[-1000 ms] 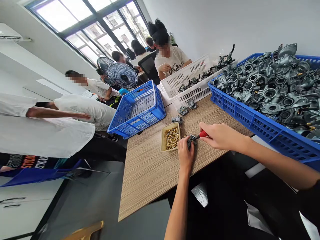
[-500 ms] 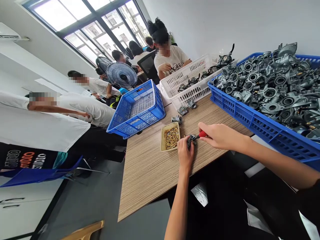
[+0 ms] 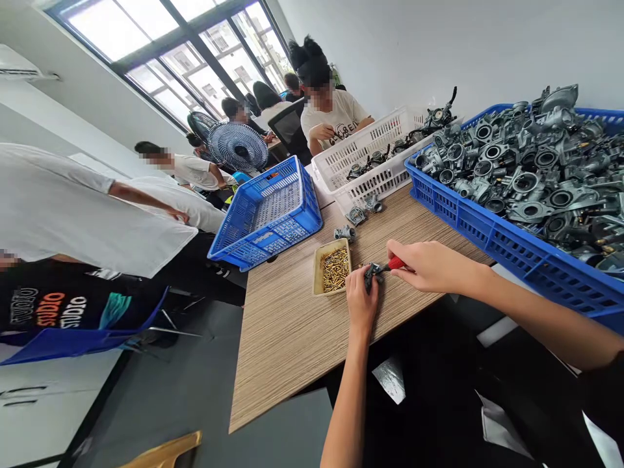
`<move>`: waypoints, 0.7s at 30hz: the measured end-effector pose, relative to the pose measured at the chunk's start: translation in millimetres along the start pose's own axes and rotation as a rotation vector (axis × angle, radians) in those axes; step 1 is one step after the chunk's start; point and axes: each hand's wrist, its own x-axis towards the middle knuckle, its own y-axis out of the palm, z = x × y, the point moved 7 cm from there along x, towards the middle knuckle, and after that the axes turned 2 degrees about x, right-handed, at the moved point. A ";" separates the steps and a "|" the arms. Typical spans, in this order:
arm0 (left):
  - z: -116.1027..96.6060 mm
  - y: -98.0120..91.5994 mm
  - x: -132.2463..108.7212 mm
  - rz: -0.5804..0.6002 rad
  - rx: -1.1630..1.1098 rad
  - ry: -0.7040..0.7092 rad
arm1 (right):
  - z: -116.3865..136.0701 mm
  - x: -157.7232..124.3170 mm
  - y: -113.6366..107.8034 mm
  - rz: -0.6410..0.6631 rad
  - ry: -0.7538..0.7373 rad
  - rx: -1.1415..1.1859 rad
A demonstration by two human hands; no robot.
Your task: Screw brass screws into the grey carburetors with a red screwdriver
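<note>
Near the table's front edge, my left hand (image 3: 361,296) is closed around a grey metal carburetor body (image 3: 373,276), partly covered by the fingers. My right hand (image 3: 426,265) grips a screwdriver by its red handle (image 3: 396,262), and the shaft reaches into the carburetor. The tip itself is hidden. Just left of the carburetor stands a small cream tray (image 3: 316,276) holding many brass jets (image 3: 336,270). Beyond that tray a few carburetor bodies (image 3: 345,233) lie loose on the wooden table (image 3: 287,331).
At the right, a blue crate (image 3: 468,224) is heaped with carburetors. Behind the table's middle, a white crate (image 3: 341,195) holds several more. A second blue crate (image 3: 287,227) sits at the far left edge. A co-worker (image 3: 336,117) sits opposite; others stand or sit at left near a fan (image 3: 238,146).
My hands, the screwdriver and the carburetor hold nearly the same position. At the left, a standing person in a white shirt has shifted, and another head shows low at the frame's edge.
</note>
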 end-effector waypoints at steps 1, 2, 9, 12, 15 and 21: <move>-0.2 0.0 0.0 0.000 0.002 -0.001 | 0.9 -0.8 -0.2 0.007 -0.014 0.012; -0.4 -0.1 0.0 0.001 0.004 -0.001 | 1.5 -1.4 -0.4 0.012 -0.025 0.021; -1.1 -0.9 0.3 -0.002 0.007 0.002 | -1.0 -0.5 1.2 0.000 0.009 -0.008; -0.7 -0.6 0.4 0.001 0.010 0.001 | -3.9 0.8 1.7 -0.003 0.059 -0.050; -0.5 -0.7 0.3 0.000 0.013 0.001 | -4.8 1.4 0.9 -0.005 0.085 -0.068; -0.5 -1.1 0.1 0.000 0.004 0.001 | -0.5 0.8 0.4 0.003 0.021 0.000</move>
